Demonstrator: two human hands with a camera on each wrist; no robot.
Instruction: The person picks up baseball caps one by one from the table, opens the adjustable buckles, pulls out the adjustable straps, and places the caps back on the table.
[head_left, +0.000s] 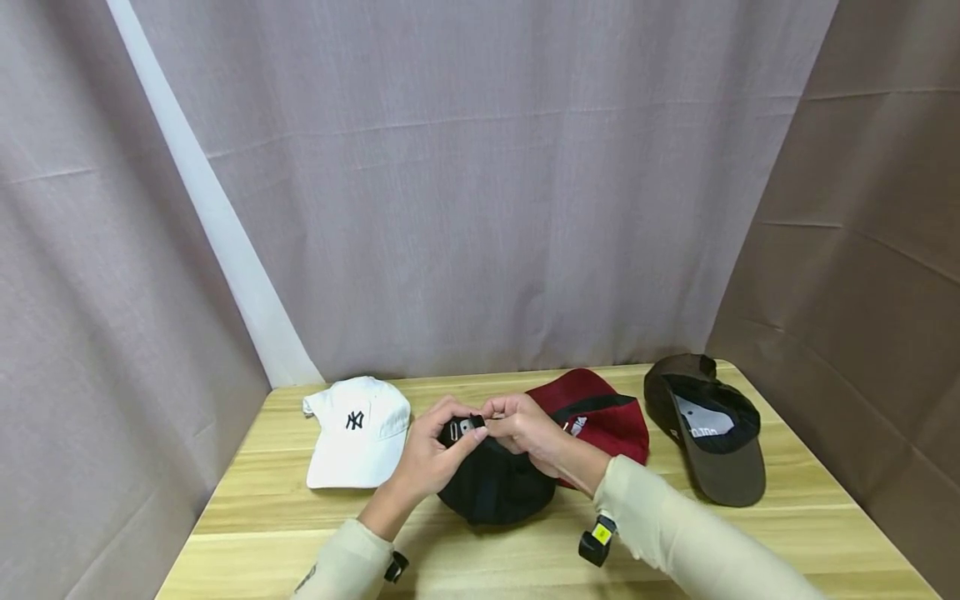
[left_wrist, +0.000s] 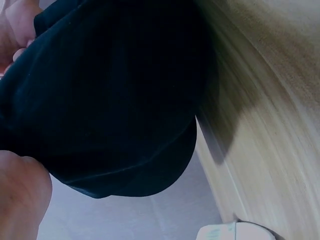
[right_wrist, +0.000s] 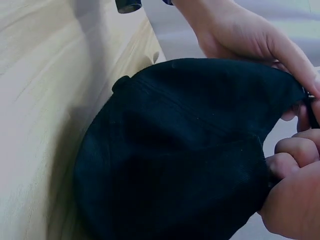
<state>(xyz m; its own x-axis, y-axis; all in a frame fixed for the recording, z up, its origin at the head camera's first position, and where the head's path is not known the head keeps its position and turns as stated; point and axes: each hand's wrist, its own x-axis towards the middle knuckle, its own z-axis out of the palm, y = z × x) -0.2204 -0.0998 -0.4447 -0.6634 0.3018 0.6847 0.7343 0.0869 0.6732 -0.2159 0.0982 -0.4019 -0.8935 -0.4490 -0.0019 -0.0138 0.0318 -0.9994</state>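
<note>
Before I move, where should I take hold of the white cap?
Probably pinch the white cap by its brim's front edge, coming from the near side: it sits crown up, brim pointing toward the person. Coming from its right looks more awkward, with the left hand at work there.

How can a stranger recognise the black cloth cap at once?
At the pale wooden table, look between the white cloth cap and the red cloth cap. There is the black cloth cap, the only one gripped by the left hand and right hand.
</note>
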